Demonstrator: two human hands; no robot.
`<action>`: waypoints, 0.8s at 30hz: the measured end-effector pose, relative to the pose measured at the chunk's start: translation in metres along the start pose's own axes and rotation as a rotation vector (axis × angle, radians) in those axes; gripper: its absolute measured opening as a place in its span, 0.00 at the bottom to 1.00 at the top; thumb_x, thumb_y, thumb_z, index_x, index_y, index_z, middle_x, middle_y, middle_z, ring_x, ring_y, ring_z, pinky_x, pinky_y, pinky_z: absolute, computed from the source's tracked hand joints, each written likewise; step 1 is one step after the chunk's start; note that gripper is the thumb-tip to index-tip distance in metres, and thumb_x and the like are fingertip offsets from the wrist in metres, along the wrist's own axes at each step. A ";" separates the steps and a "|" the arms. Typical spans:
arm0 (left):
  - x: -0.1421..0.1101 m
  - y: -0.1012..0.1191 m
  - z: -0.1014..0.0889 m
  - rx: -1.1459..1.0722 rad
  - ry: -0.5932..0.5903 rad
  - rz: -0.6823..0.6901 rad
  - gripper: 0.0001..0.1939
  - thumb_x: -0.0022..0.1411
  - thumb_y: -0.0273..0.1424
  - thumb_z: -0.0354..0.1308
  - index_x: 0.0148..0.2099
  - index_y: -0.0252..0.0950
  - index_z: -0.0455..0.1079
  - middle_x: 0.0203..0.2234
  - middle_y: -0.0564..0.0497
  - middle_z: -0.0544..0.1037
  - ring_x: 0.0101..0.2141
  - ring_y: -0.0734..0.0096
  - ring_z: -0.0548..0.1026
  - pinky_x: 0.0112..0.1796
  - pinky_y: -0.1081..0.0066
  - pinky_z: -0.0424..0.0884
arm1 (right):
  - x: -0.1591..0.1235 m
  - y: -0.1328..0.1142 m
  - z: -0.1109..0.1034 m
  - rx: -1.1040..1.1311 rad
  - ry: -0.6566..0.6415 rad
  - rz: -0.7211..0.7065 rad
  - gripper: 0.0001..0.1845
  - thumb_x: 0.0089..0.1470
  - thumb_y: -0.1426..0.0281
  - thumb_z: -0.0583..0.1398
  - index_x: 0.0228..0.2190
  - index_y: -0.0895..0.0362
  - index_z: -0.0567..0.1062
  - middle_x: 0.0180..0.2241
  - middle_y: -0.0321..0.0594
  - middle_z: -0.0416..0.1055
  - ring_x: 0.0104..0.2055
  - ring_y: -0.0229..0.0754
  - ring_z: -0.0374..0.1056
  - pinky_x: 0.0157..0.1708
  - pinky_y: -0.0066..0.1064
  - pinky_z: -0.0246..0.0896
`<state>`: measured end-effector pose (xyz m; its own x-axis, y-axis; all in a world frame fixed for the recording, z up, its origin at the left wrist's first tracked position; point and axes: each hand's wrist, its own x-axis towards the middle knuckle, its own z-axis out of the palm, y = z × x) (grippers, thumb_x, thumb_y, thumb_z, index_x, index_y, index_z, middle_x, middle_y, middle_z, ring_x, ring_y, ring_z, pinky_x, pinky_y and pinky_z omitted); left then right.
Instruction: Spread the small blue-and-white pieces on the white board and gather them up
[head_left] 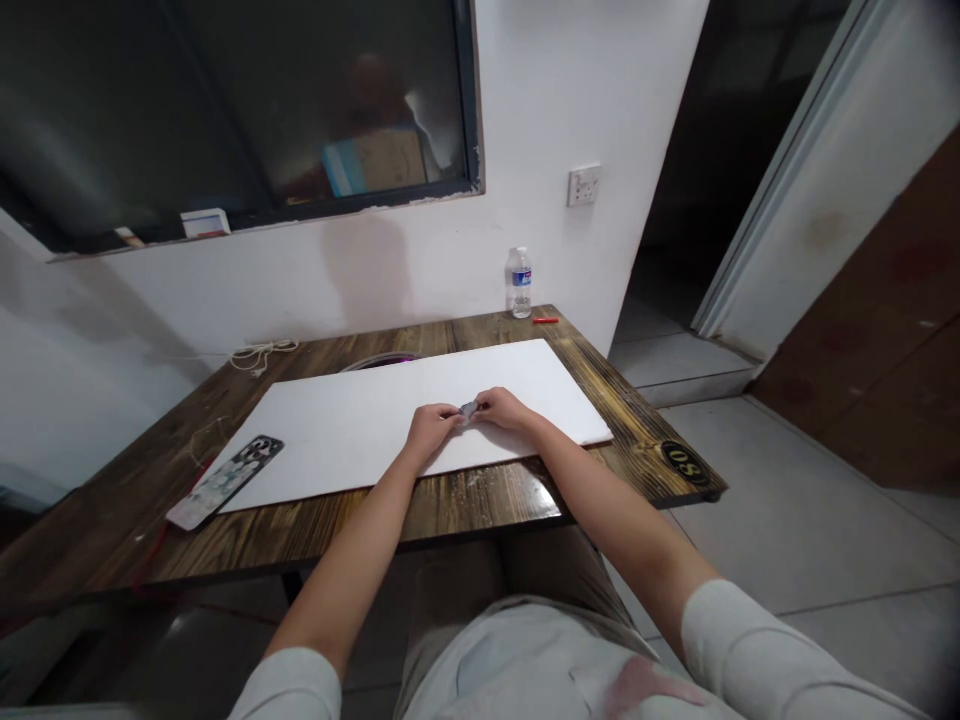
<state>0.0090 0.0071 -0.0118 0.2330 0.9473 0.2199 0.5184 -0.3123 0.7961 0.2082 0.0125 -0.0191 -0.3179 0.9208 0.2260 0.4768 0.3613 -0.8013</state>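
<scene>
Head view: the left hand [431, 432] and right hand [504, 408] are closed together, pinching a small grey object [469, 408] between them, its shape partly hidden by the fingers and too small to make out, over a white board [360, 440] lying on the bench [457, 505].

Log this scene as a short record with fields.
Held: small grey item, kind unclear
Hands: left hand and right hand, both pinching it
Under hands: white board
Support: wooden table
Beside board: phone in patterned case
Far table edge: water bottle, red item
</scene>
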 end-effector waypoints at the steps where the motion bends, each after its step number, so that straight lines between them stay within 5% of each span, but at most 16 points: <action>1: 0.001 0.000 0.000 -0.033 0.012 -0.017 0.11 0.46 0.37 0.64 0.31 0.37 0.80 0.28 0.50 0.82 0.32 0.63 0.76 0.35 0.68 0.69 | 0.001 0.000 0.001 0.047 0.010 0.003 0.06 0.44 0.69 0.66 0.23 0.60 0.78 0.21 0.33 0.70 0.27 0.37 0.63 0.29 0.27 0.53; 9: 0.000 0.001 -0.002 -0.087 0.003 -0.064 0.20 0.51 0.46 0.60 0.33 0.33 0.79 0.24 0.49 0.79 0.26 0.67 0.72 0.29 0.70 0.64 | 0.007 0.004 0.011 0.384 0.137 0.088 0.13 0.38 0.64 0.69 0.26 0.59 0.76 0.23 0.36 0.72 0.27 0.38 0.65 0.27 0.28 0.56; 14: -0.002 0.003 -0.002 0.241 0.014 0.059 0.16 0.56 0.43 0.57 0.27 0.36 0.75 0.23 0.51 0.77 0.27 0.68 0.71 0.30 0.71 0.62 | 0.005 0.001 0.012 0.121 0.152 0.096 0.09 0.49 0.65 0.64 0.27 0.59 0.79 0.27 0.39 0.76 0.31 0.40 0.68 0.33 0.29 0.57; 19: -0.002 0.004 -0.003 0.344 0.034 0.074 0.13 0.57 0.41 0.59 0.28 0.37 0.73 0.26 0.50 0.77 0.30 0.67 0.72 0.32 0.70 0.63 | 0.002 -0.010 0.009 -0.228 0.134 0.145 0.11 0.56 0.64 0.61 0.31 0.56 0.81 0.38 0.42 0.78 0.42 0.44 0.69 0.41 0.31 0.57; 24: -0.002 0.002 -0.002 0.299 0.178 0.007 0.15 0.57 0.37 0.62 0.45 0.37 0.70 0.34 0.49 0.76 0.33 0.66 0.73 0.35 0.69 0.68 | -0.007 -0.020 0.005 -0.475 0.230 0.231 0.18 0.62 0.67 0.52 0.34 0.55 0.82 0.48 0.48 0.74 0.50 0.53 0.63 0.46 0.40 0.54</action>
<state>0.0079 0.0047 -0.0101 0.1037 0.9343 0.3410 0.7416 -0.3011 0.5995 0.1967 -0.0017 -0.0076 -0.0001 0.9728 0.2318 0.8456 0.1239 -0.5193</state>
